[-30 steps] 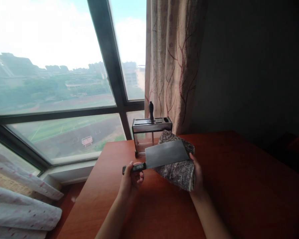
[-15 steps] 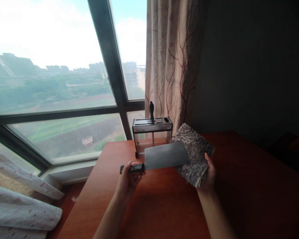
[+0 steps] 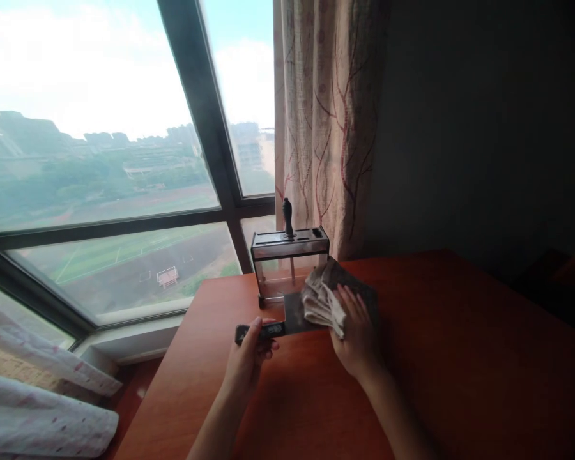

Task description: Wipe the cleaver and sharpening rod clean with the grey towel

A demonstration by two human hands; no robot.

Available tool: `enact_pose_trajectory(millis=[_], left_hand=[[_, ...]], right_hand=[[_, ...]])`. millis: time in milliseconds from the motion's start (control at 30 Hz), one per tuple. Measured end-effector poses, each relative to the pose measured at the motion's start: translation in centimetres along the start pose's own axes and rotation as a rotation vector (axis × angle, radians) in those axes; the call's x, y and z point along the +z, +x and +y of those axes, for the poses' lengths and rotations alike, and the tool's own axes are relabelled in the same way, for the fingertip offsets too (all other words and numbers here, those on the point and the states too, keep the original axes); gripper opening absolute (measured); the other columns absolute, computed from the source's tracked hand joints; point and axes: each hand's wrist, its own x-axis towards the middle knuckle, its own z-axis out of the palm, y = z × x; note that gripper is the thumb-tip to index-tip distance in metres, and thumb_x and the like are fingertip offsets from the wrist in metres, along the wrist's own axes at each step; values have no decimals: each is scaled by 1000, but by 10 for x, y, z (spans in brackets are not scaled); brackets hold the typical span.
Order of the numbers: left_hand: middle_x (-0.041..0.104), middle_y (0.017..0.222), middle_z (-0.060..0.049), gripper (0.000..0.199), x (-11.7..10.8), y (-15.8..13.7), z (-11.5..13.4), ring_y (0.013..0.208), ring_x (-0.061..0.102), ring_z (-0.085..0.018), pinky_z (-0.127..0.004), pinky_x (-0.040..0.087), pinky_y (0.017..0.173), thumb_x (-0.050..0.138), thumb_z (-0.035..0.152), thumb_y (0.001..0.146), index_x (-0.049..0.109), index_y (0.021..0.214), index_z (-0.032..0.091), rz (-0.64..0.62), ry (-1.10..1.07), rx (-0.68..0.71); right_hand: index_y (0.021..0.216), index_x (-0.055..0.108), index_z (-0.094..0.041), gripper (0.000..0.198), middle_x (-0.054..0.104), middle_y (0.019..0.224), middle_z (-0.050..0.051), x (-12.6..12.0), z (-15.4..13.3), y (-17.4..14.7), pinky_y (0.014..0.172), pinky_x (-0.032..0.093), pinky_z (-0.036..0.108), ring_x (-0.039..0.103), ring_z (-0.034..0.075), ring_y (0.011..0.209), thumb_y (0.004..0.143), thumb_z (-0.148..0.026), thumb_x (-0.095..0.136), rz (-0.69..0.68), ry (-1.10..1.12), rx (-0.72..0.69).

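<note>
My left hand (image 3: 253, 345) is closed around the black handle of a cleaver (image 3: 294, 313), whose broad blade points right above the table. Against the face of the blade, my right hand (image 3: 357, 329) presses a folded grey cloth (image 3: 321, 294), its fingers bent over it. The cloth and hand cover much of the blade. Just behind the cleaver stands a clear-sided knife block (image 3: 290, 246) with a black top, and one black-handled tool (image 3: 287, 217) sticks up out of it.
The reddish-brown wooden table (image 3: 211, 383) stretches under both hands and off to the right. A window (image 3: 100, 211) with dark frames rises behind it on the left. A patterned curtain (image 3: 330, 115) hangs behind the block, and a pale one (image 3: 43, 409) at lower left.
My right hand has moved left with the cloth, from beside the blade's tip onto its face. The cloth is now bunched. The cleaver stays in my left hand, slightly lower.
</note>
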Motion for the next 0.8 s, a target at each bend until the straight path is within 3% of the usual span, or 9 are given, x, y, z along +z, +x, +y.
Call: enact_pose_trajectory(millis=[100,267,433,533,633,800], left_hand=[[70,68,-8,36,2,-1,-2,50,60,-11,-17,39,41,74,39,71,69,87,8,-1,36,21],[70,73,-7,40,7,-2,-7,50,59,-11,-18,37,41,74,43,69,68,91,10,-44,53,19],[60,55,2,32,2,1,-21,47,55,-11,-20,38,44,75,44,68,62,73,14,-81,29,21],[54,49,5,34,1,2,-23,46,53,-10,-21,39,45,75,45,66,60,69,15,-59,19,33],[61,55,0,37,4,0,-18,46,56,-12,-22,36,43,73,49,67,62,73,14,-104,83,-2],[69,72,-6,42,6,-4,-8,49,58,-11,-20,33,44,68,46,75,67,98,12,-119,126,8]], right_hand=[[140,40,-24,67,33,151,6,11,-7,0,117,10,56,23,31,141,76,-11,56,-37,-229,-92],[146,27,-21,72,20,156,7,23,-28,-9,114,16,56,16,33,142,79,-13,51,-88,-404,-178],[147,23,-9,76,17,156,13,39,-52,-21,115,18,54,14,32,143,75,-14,49,-252,-551,-310],[146,25,-8,77,21,155,12,41,-55,-21,115,18,52,16,31,143,74,-17,50,-303,-586,-361],[144,30,-13,73,28,153,9,32,-45,-16,114,17,54,20,30,141,74,-18,49,-236,-606,-318],[139,37,-19,60,39,148,8,9,-12,-3,112,19,55,29,29,138,80,-19,46,21,-633,-170]])
